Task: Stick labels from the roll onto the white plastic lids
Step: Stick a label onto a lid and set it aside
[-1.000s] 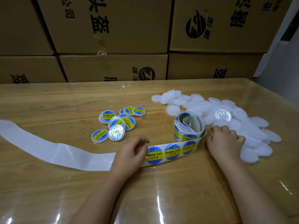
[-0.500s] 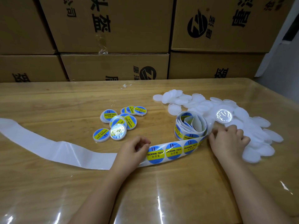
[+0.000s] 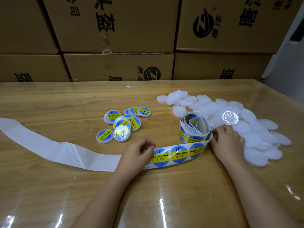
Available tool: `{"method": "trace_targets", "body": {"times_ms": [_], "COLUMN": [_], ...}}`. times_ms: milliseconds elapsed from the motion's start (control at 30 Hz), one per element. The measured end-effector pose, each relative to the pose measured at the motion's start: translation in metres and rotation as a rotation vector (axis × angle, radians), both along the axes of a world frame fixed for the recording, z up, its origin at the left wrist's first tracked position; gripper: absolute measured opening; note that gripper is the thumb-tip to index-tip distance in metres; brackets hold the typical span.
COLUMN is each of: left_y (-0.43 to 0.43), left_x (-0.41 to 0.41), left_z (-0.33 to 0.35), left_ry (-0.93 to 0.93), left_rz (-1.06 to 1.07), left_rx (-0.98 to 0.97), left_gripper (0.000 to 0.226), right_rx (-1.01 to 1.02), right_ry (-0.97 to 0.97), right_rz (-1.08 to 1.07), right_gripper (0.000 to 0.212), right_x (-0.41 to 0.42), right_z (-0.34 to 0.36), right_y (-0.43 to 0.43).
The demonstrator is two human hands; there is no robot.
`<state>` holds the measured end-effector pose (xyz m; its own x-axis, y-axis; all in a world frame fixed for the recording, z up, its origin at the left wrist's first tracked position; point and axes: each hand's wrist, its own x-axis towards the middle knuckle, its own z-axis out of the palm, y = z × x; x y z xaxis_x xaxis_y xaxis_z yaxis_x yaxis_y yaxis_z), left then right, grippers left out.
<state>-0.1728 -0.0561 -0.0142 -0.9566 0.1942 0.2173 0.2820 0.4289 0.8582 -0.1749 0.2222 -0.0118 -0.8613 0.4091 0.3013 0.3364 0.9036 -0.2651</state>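
pinching the paper strip [image 3: 65,150] with the curled fingers of my left hand [image 3: 136,152], right at the edge of the first label [image 3: 160,157], i think i am about to peel it. the roll [image 3: 195,127] stands just behind, so the strip feeds flat over the surface [image 3: 164,195]. my right hand [image 3: 228,142] lies open with loose fingers on the pile of white lids [image 3: 256,145], just beside the roll, probably to take one. finished lids [image 3: 121,124] are kept apart on the left, so they do not mix.
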Motion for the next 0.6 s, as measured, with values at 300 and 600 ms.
{"method": "trace_targets", "body": {"times_ms": [300,600], "left_y": [0.0,0.0], "left_x": [-0.002,-0.001], "left_z": [-0.004,-0.003], "left_ry": [0.011,0.019], "left_rz": [0.01,0.016], "left_rx": [-0.004,0.024], "left_gripper": [0.023,0.017], "right_rx": [-0.129,-0.353], "right_ry": [0.102,0.579], "right_rz": [0.061,0.114], "right_gripper": [0.038,0.028], "right_x": [0.0,0.004], "right_z": [0.002,0.013], "right_y": [-0.001,-0.016]}}
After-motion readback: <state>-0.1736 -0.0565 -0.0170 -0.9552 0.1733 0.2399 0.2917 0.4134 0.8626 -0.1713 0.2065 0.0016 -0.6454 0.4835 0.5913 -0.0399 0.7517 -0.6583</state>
